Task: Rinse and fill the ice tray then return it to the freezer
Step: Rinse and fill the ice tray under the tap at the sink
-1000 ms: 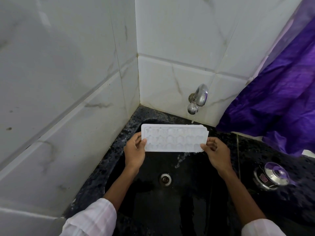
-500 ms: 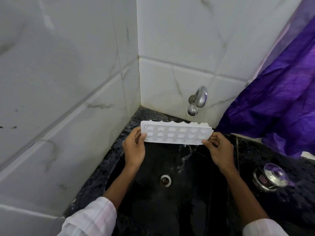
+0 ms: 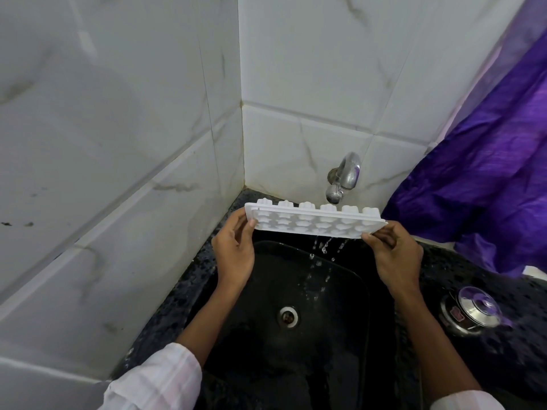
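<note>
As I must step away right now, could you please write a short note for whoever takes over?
Left hand grips the tray's left end; right hand pinches its right end.
Tray is held tilted over the sink, under the tap; water drips off its near edge.
Done: rinsing looks nearly over, tray draining.
Left: fill it, carry it level to the freezer, not in view.

Left hand (image 3: 233,253) partly hidden behind ice tray (image 3: 310,224), purple cloth (image 3: 485,179) cut off at right

A white ice tray (image 3: 313,223), a black sink (image 3: 349,321), a black-speckled desk (image 3: 177,294), grey-veined white tiles (image 3: 118,143) and purple cloth (image 3: 485,179) are seen.
</note>
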{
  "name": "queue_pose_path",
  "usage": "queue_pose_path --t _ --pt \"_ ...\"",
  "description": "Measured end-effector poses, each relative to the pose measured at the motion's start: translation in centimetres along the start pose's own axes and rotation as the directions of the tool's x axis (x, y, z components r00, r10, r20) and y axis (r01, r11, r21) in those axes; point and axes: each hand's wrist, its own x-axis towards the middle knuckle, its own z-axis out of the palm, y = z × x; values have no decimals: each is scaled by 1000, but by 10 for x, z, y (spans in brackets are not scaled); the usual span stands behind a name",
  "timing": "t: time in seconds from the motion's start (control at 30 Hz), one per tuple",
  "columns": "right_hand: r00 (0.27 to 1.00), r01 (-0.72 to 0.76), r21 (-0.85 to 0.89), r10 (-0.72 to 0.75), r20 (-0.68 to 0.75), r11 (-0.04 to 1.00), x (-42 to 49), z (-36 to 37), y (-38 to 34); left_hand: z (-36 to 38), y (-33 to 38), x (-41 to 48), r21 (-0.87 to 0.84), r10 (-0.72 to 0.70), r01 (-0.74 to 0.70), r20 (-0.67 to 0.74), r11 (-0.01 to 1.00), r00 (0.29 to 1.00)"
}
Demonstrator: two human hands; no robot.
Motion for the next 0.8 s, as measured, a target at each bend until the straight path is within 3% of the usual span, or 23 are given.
queue_pose_path --t 0.2,0.4,0.67,0.8 --pt "1000 9 -20 -9 5 1000 -6 -1 5 -1 -4 -3 52 23 -24 23 998 999" --pt "970 -109 -282 164 180 953 -31 4 40 -14 -31 -25 213 -55 31 107 977 993" --pt "998 -56 -170 57 5 984 -32 2 24 -6 -13 -19 144 -39 27 77 989 996" --pt "965 -197 -257 233 118 946 -43 6 46 -9 -37 -22 295 -244 184 182 938 953"
